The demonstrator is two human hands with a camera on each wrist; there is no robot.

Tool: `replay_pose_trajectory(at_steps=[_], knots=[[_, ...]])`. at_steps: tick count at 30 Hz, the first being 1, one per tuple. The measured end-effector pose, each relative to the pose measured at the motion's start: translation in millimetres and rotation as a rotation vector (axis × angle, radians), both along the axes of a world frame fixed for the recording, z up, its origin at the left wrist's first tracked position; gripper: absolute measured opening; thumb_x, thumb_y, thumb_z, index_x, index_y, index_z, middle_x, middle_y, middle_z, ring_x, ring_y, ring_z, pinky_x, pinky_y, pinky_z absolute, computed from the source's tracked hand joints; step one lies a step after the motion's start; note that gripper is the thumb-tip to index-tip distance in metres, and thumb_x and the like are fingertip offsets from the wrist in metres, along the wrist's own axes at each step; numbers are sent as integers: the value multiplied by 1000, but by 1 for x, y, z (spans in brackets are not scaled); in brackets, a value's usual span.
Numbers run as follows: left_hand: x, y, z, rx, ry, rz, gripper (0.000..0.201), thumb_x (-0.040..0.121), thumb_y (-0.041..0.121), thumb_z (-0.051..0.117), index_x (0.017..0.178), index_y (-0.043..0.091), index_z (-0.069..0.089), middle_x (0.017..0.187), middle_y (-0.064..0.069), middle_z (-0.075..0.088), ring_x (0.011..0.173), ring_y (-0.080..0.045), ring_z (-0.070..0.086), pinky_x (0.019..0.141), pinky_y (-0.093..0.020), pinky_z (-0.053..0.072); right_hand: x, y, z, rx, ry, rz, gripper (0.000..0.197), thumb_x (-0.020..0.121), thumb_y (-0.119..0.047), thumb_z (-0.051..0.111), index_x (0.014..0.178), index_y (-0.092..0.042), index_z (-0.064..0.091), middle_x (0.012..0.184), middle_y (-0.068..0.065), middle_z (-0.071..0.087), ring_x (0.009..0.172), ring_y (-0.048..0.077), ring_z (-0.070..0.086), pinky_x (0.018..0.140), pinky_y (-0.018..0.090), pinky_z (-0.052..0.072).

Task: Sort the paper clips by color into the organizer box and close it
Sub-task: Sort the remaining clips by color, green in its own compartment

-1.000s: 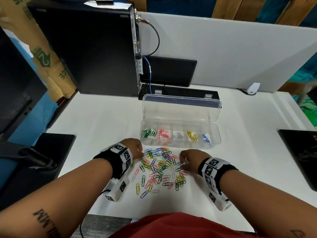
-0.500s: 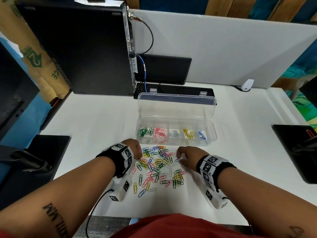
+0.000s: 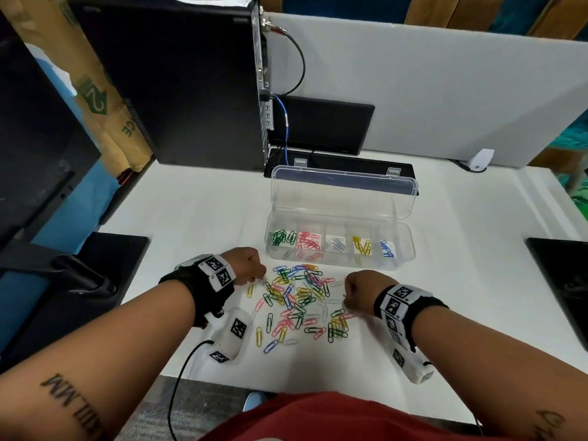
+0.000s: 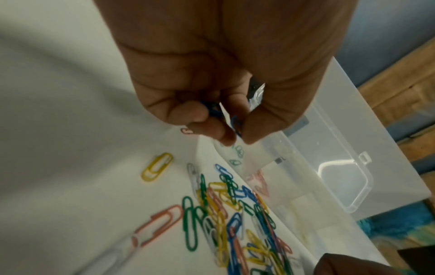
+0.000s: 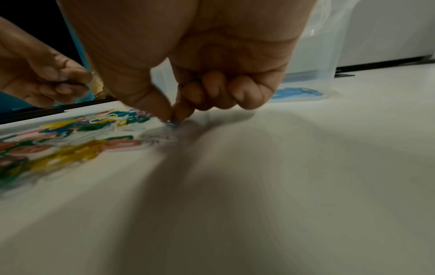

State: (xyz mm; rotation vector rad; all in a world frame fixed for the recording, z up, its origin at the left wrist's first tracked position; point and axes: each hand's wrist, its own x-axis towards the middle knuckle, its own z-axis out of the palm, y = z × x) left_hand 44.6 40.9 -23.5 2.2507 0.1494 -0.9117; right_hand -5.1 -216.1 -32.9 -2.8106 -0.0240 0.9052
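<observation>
On the white desk (image 3: pixel 197 218), before the open clear plastic organizer box (image 3: pixel 340 246), the left hand (image 3: pixel 246 264) pinches blue paper clips (image 4: pixel 213 111); the right hand (image 3: pixel 359 289) pinches at the scattered multicoloured clip pile's (image 3: pixel 299 300) edge.

bright even head view, edges bowed; wrist views dimmer, perhaps motion-blurred.

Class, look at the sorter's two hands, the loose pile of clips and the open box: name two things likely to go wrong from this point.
1. The left hand grips blue clips, but the blue compartment lies at the organizer box's far right; a hasty drop may land in the wrong compartment.
2. The loose pile is tangled; the right hand, pinching at its edge, may drag neighbouring clips along.
</observation>
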Motion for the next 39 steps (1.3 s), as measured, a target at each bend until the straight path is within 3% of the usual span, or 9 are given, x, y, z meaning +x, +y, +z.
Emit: replay_pose_trajectory(at_steps=[5, 10, 13, 23, 27, 29, 34, 37, 39], knots=[[-16, -3, 2, -67, 67, 54, 25, 87, -2, 47, 68, 14, 48, 61, -5, 48, 51, -15, 41, 45, -19, 31, 2, -2, 1, 141, -57, -67, 18, 85, -23, 52, 69, -21, 44, 82, -1, 55, 80, 17, 49, 71, 26, 41], [-27, -14, 7, -84, 200, 128, 39, 83, -11, 24, 61, 8, 49, 62, -7, 41, 34, -9, 35, 34, -9, 21, 2, 4, 10, 599, 102, -374, 23, 88, -4, 46, 66, -12, 47, 67, 7, 57, 55, 19, 48, 49, 25, 37], [-35, -18, 11, -106, 250, 108, 33, 84, -8, 27, 61, 8, 44, 63, -7, 43, 27, -6, 36, 33, -8, 22, 2, 5, 11, 823, 194, -542, 27, 86, 9, 45, 65, -7, 44, 65, 15, 60, 46, 20, 50, 40, 23, 39], [-67, -16, 3, 238, -80, -425, 26, 76, 28, 71, 64, 29, 49, 68, 14, 49, 67, -5, 47, 58, -19, 35, 0, 11, 11, 973, 303, -770, 41, 81, 13, 20, 73, -2, 57, 62, 10, 41, 50, 18, 32, 43, 20, 29], [-79, -21, -6, 397, -83, -579, 24, 74, 39, 73, 68, 27, 52, 82, 10, 57, 81, -11, 52, 69, -23, 41, -2, 19, 15, 1027, 379, -854, 34, 87, 1, 28, 64, 0, 52, 61, 11, 42, 53, 21, 39, 41, 22, 40], [-83, -24, -10, 429, -111, -610, 21, 75, 38, 72, 73, 27, 53, 84, 8, 57, 80, -12, 51, 66, -23, 39, 0, 25, 15, 954, 373, -780, 30, 91, -7, 38, 65, -3, 53, 61, 9, 44, 55, 21, 45, 46, 25, 44], [-88, -27, -12, 466, -145, -601, 12, 78, 31, 70, 84, 23, 63, 87, 1, 63, 79, -13, 50, 69, -22, 37, 4, 45, 17, 519, 94, -121, 5, 83, -18, 64, 85, -14, 67, 72, -9, 56, 67, 8, 52, 57, 16, 39], [-89, -24, -14, 441, -130, -573, 13, 78, 26, 70, 88, 17, 70, 94, -1, 70, 78, -11, 52, 70, -21, 39, 7, 60, 14, 350, 7, 90, 25, 80, -24, 69, 104, -18, 66, 80, -13, 50, 80, 9, 49, 69, 18, 38], [-90, -21, -15, 424, -144, -561, 10, 77, 23, 68, 71, 21, 61, 83, 1, 64, 78, -11, 52, 68, -20, 40, 8, 70, 13, 267, -8, 194, 30, 79, -26, 67, 108, -21, 61, 98, -6, 53, 95, 15, 52, 79, 23, 40]])
